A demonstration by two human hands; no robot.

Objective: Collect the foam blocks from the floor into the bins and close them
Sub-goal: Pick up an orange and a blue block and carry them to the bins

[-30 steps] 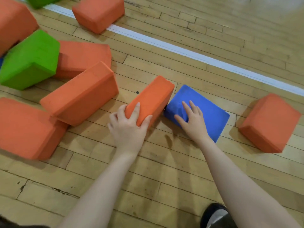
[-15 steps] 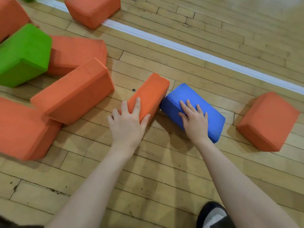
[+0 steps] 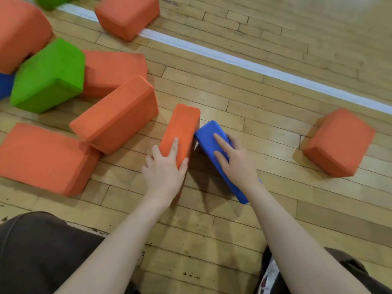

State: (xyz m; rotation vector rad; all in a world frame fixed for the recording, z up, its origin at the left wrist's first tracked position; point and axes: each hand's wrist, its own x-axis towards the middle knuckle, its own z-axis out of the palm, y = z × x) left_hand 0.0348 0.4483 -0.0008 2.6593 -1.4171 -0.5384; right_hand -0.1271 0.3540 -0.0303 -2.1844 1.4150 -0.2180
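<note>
My left hand (image 3: 166,169) grips the near end of a narrow orange foam block (image 3: 182,129) that stands on edge on the wooden floor. Right beside it, my right hand (image 3: 235,161) holds a blue foam block (image 3: 209,136), tilted up on its long edge, with fingers wrapped over its top and far side. The two blocks touch at their far ends. No bin is in view.
Several more orange blocks (image 3: 115,114) lie piled at the left with a green block (image 3: 51,75). Another orange block (image 3: 339,142) sits alone at the right, and one (image 3: 127,15) lies on the white floor line (image 3: 244,63). My knees (image 3: 42,251) are at the bottom.
My right hand has closed around the blue block and tipped it from flat onto its edge. My left hand keeps its grip on the orange block. The camera has pulled back.
</note>
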